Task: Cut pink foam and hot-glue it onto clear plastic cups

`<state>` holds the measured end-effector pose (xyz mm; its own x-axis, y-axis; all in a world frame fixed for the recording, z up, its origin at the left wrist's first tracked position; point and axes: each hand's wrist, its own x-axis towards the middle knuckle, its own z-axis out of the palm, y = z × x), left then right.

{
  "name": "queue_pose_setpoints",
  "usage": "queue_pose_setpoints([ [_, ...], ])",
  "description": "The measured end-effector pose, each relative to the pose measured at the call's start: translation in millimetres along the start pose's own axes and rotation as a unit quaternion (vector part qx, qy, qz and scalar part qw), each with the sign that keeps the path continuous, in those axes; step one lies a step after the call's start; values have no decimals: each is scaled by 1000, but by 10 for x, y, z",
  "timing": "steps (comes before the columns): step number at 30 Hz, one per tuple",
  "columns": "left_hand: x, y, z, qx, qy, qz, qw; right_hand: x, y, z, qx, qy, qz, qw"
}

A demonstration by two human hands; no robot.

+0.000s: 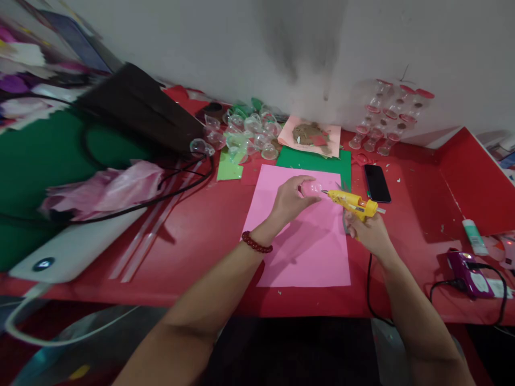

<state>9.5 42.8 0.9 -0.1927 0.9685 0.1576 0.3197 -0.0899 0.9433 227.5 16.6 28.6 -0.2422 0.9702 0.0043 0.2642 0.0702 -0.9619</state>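
Note:
My left hand (290, 199) pinches a small clear plastic piece (312, 187), rounded like a cut bottle part, between thumb and fingers. In my right hand (369, 231) is a yellow hot glue gun (351, 201), fingers wrapped round its handle. The gun's metal nozzle meets the near rim of the plastic piece; whether glue is coming out is too small to tell. Both hands are above a pink sheet of paper (306, 257) on the red table. A clear glue stick pokes from the gun's back end.
Clear plastic bottle tops (253, 128) are heaped behind a light green card (230, 166). Brown grainy stuff (309, 134) lies on folded paper. Hourglass-like plastic pieces (376, 120) stand by the wall. A phone (377, 183), purple power socket (469, 274), glue tube (475, 237) and black cords surround the right side.

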Motion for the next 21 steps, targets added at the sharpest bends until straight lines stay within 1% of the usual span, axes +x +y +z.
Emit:
queue_pose_setpoints([
  [10,-15,18,1,18,-12,2,1000,5,-7,-17,-21,6,-1,1000],
  [17,-11,-54,19,26,-21,48,998,-1,-26,-22,-34,-1,-19,999],
  [21,-9,-73,19,35,-22,65,997,-10,-23,-9,-36,6,-20,999],
])
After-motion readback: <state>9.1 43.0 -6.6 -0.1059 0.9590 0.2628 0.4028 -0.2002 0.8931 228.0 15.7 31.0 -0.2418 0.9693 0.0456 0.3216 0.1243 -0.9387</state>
